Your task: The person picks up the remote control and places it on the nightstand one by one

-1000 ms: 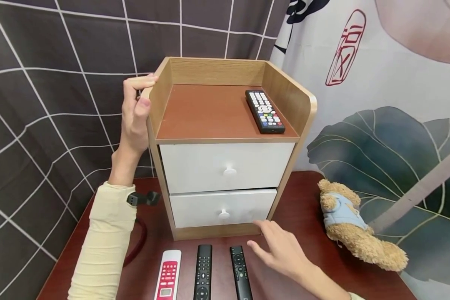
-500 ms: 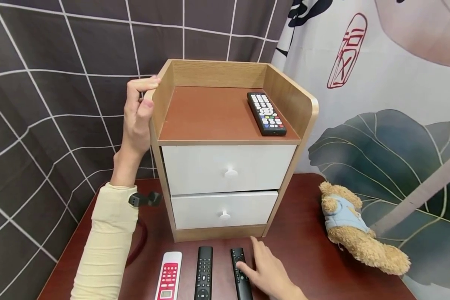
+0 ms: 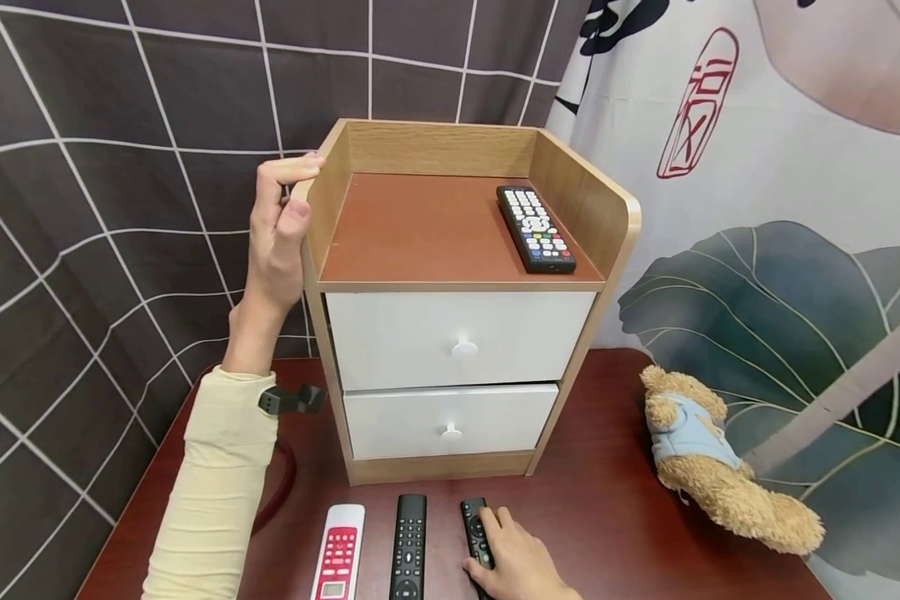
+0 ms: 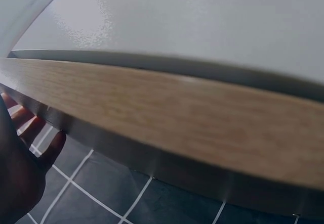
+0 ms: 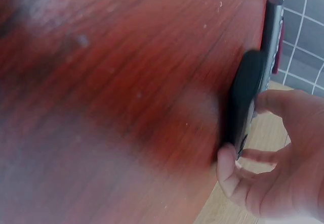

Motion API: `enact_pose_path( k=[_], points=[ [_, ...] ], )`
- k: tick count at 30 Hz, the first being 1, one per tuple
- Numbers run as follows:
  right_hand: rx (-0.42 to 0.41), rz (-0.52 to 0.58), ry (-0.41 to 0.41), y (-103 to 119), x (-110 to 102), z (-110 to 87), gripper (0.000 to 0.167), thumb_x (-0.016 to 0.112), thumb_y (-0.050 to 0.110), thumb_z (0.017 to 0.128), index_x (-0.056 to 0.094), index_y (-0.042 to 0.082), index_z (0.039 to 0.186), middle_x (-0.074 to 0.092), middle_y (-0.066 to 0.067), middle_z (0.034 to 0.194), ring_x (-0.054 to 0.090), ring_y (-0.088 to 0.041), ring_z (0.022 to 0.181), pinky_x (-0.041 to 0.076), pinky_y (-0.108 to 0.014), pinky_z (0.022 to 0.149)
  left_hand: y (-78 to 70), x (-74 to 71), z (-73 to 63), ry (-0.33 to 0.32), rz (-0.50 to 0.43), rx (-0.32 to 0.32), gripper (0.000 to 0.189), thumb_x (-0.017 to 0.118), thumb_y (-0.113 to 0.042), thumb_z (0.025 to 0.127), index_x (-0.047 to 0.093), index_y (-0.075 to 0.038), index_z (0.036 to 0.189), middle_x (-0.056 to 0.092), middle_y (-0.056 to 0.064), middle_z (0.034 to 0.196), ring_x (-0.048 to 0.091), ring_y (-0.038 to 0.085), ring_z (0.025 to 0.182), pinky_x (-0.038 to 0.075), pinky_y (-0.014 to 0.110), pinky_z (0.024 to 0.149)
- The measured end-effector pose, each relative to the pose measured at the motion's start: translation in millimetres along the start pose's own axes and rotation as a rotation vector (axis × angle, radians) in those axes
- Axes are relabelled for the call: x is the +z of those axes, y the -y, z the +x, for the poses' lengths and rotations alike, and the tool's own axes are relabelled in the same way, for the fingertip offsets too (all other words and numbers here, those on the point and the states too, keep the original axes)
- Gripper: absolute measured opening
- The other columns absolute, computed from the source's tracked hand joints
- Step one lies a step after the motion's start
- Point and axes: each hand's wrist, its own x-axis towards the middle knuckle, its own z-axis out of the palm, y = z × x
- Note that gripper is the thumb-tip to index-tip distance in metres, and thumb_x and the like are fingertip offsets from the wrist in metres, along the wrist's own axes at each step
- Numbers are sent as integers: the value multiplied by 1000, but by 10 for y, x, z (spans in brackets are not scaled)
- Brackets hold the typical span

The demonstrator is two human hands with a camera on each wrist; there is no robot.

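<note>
A small wooden cabinet [image 3: 442, 467] with two white drawers, the upper one [image 3: 397, 337] and the lower one [image 3: 397, 421], stands on the table. At its top left edge my left hand [image 3: 276, 242] grips the side panel, and the left wrist view shows its fingers [image 4: 53, 153] against the panel's outer face. My right hand [image 3: 523, 562] holds the rightmost black remote control [image 3: 474, 525] in front of the cabinet. In the right wrist view the thumb and fingers pinch that remote [image 5: 246, 77] from both sides. Both drawers are closed.
Left of the held remote lie another black remote [image 3: 408, 542] and a white-and-red one [image 3: 339, 546]. A black remote with white buttons [image 3: 536, 229] rests on the cabinet's top shelf. A teddy bear [image 3: 693, 433] lies on the table [image 3: 592, 467] at right, beside the curtain [image 3: 780, 200].
My right hand has moved left and down from near the lower drawer to the rightmost remote and taken hold of it. The left hand stays on the cabinet.
</note>
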Motion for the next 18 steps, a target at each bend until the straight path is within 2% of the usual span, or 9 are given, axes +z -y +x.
enact_pose_path(
  k=[4, 9, 12, 15, 18],
  points=[
    [-28, -11, -16, -8, 11, -7, 59, 75, 34, 77, 55, 8, 126, 48, -1, 93, 44, -8, 64, 38, -29, 49, -7, -3, -2, -5, 3, -1, 70, 50, -50, 84, 56, 11, 117, 62, 4, 124, 50, 25, 131, 34, 33, 115],
    [-40, -15, -4, -5, 5, -19, 66, 78, 39, 76, 53, 9, 129, 49, -3, 93, 44, -8, 61, 38, -28, 47, -13, -5, -6, -10, -5, 3, 69, 50, -50, 84, 56, 12, 115, 62, 2, 124, 50, 25, 131, 33, 34, 116],
    [-50, -2, -24, -12, 3, -31, 64, 78, 35, 76, 53, 9, 129, 51, -4, 93, 44, -7, 59, 38, -28, 47, -11, -2, -3, -9, -6, 9, 68, 50, -50, 85, 56, 12, 114, 62, 2, 124, 50, 24, 130, 33, 35, 116],
    [-50, 59, -15, -42, -6, -24, 62, 76, 32, 76, 53, 10, 128, 53, -4, 95, 46, -8, 61, 39, -27, 49, -7, 3, -2, -6, -3, 11, 69, 49, -50, 85, 55, 12, 114, 62, 1, 124, 50, 23, 130, 33, 35, 116],
    [-22, 184, 31, -87, -26, -9, 58, 75, 31, 76, 52, 13, 126, 55, -2, 97, 48, -8, 66, 40, -26, 53, -2, 9, -2, -2, -3, 11, 70, 50, -51, 85, 55, 12, 115, 61, 1, 124, 50, 22, 130, 32, 35, 116]
  ],
)
